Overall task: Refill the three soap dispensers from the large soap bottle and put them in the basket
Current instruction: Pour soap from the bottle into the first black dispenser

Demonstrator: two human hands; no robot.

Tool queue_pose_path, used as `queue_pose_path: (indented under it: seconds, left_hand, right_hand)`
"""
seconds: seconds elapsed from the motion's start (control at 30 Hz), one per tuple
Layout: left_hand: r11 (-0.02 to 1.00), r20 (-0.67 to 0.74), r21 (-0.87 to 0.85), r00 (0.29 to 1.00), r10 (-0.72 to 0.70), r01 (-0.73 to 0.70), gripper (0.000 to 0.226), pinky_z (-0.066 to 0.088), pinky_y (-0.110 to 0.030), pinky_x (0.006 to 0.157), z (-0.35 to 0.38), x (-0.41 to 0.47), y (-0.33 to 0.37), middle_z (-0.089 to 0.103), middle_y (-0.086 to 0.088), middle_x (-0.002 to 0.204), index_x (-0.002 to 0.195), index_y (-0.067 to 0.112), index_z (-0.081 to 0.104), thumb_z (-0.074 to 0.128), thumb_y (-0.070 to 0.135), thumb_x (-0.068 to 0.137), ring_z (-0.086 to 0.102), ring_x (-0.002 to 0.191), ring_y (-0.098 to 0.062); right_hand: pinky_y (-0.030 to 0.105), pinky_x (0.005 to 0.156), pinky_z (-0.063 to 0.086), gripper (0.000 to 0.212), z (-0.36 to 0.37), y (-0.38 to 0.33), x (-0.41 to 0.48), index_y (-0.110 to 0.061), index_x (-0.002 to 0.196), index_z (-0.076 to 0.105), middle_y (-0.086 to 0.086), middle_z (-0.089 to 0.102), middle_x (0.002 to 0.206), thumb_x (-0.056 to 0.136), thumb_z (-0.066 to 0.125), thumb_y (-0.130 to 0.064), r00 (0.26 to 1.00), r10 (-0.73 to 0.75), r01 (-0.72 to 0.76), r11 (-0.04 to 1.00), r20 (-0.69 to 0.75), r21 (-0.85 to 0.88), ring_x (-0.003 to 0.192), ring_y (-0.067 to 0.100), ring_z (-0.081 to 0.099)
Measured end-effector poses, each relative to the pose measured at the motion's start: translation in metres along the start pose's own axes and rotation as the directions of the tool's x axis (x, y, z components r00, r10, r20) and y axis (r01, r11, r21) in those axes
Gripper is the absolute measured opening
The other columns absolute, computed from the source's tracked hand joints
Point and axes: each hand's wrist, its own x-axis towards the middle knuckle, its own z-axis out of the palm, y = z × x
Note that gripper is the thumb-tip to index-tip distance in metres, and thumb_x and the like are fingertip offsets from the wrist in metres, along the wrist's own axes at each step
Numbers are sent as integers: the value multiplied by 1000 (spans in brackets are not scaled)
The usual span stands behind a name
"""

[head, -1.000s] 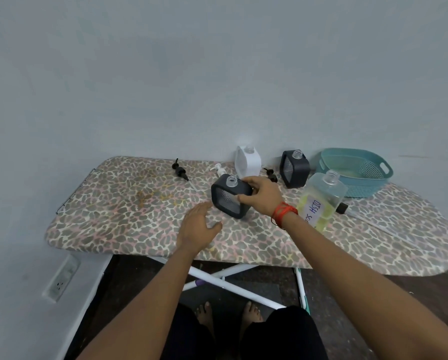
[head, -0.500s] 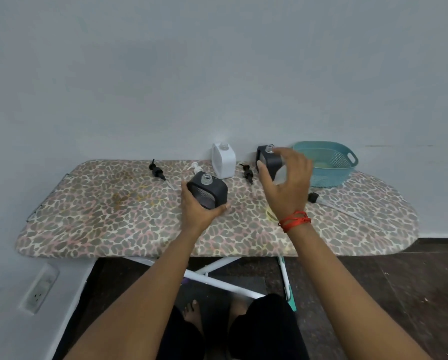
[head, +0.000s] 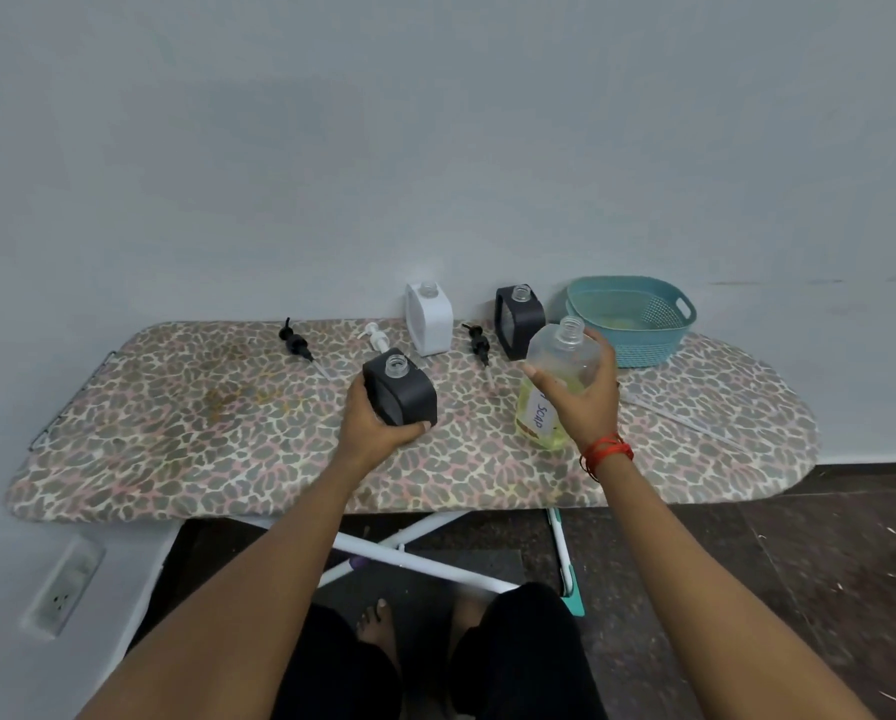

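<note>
Three soap dispensers stand uncapped on the leopard-print ironing board point(head: 176, 439). One black dispenser point(head: 402, 389) sits near the board's centre, tilted, with the left hand point(head: 370, 426) wrapped round its lower side, fingers curled under its bottom edge. At about 1 o'clock from it stands the white dispenser point(head: 430, 319), upright by the wall, and at 2 o'clock the second black dispenser point(head: 518, 322). The right hand point(head: 583, 402) is closed round the large soap bottle point(head: 555, 376), which is open-necked, holds yellow liquid in its lower part and leans slightly. At 1 o'clock from that bottle sits the teal basket point(head: 638, 350), against the wall. Three pump heads lie on the board: a black one point(head: 295, 343) at 10 o'clock from the held dispenser, a white one point(head: 376, 337) at 11 o'clock, another black one point(head: 477, 343) between the dispensers.
</note>
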Motion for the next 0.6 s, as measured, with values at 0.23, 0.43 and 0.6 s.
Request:
queue_pose_path:
  seconds: [0.23,0.43,0.6]
  left_hand:
    - [997,-59,35,996,64,-62,118,47,-52,109,-1,-6,-10,42,3,141,147,24,34,93,59,50,47,133,-21]
    - [997,-78,-6,994,82,-83,113,49,-44,108,-3,-11,-5,43,2,136,141,22,35,96,52,50,49,127,-16]
    - [994,-42,-39,994,96,-98,114,50,-45,107,-5,-10,-10,52,4,140,146,21,40,97,47,52,53,130,-13]
  right_hand:
    - [27,85,54,57,19,0,2,-25,112,60,-9,67,107,67,90,-41,996,-42,42,999,-77,-4,99,1,62]
    - [25,86,51,67,22,-19,19,-28,118,56,-13,65,111,63,91,-44,969,-121,168,962,214,-214,102,8,62]
    - [26,81,42,81,25,-37,40,-19,132,48,3,65,116,66,90,-41,871,-106,360,801,479,-478,99,19,58]
